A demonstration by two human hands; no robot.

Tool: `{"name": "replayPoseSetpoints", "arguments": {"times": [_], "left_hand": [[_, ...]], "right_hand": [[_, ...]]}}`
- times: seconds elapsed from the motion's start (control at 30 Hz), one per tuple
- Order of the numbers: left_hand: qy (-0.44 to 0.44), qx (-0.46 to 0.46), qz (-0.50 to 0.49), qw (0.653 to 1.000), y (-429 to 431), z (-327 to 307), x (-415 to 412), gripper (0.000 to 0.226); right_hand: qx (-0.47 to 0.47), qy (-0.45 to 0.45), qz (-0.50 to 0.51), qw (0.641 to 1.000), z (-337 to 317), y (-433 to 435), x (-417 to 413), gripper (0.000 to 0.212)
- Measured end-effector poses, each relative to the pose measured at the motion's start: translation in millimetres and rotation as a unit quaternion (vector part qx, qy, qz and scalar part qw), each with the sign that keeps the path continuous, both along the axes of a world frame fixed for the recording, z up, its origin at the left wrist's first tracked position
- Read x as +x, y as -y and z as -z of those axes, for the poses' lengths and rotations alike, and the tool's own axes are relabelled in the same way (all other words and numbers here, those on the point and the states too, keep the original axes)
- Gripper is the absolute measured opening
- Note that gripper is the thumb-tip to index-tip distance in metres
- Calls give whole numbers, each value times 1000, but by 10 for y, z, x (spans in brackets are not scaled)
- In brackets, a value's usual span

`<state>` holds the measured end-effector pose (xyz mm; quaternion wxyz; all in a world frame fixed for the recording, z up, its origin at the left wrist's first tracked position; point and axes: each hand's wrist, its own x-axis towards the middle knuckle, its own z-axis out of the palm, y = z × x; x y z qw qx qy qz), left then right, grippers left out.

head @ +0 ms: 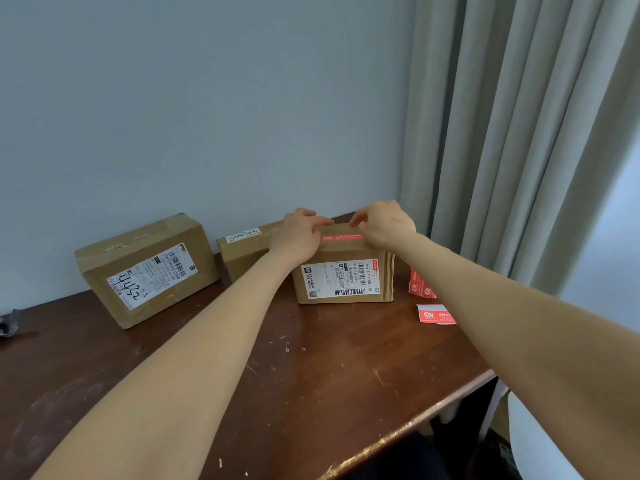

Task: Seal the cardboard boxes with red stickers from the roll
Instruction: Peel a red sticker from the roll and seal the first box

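Now, both hands are up on the labelled cardboard box (341, 282), with the red sticker (341, 236) running along its top front edge between them. The left hand (298, 237) lies fingers forward over the lid, holding nothing and pressing, probably to keep the flap down. The right hand (384, 225) has bent fingers at the sticker's end; pinching or rubbing, I cannot tell. Under the right forearm the sticker roll (420, 284) and a loose sticker (434, 315) wait within reach. Left of the left hand sit a small box (242, 252) and the "4452" box (145, 268), likely next.
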<state>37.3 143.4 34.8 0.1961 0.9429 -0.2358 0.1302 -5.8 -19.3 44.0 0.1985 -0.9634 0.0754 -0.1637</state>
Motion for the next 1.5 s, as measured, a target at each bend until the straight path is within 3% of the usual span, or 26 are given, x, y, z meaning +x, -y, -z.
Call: {"name": "replayPoseSetpoints", "arguments": {"times": [0.1, 0.3, 0.43, 0.6, 0.73, 0.83, 1.5], "left_hand": [[22, 43, 19, 999, -15, 13, -69, 38], [-15, 126, 17, 992, 9, 46, -222, 40], [-16, 122, -5, 992, -93, 34, -203, 45], [0, 130, 22, 991, -86, 65, -290, 43], [-20, 91, 1, 996, -137, 31, -313, 47], [-18, 129, -8, 991, -159, 13, -310, 54], [-33, 124, -23, 991, -120, 59, -240, 46]], "right_hand": [[-54, -3, -25, 998, 14, -53, -86, 35], [-145, -53, -21, 988, 126, -151, -193, 44], [-136, -44, 11, 990, 91, -57, -263, 40], [-124, -63, -33, 990, 78, -104, -304, 40], [-114, -44, -1, 992, 81, -62, -329, 37], [-107, -44, 1, 993, 87, -30, -343, 34], [-71, -44, -12, 996, 125, 44, -233, 35]]}}
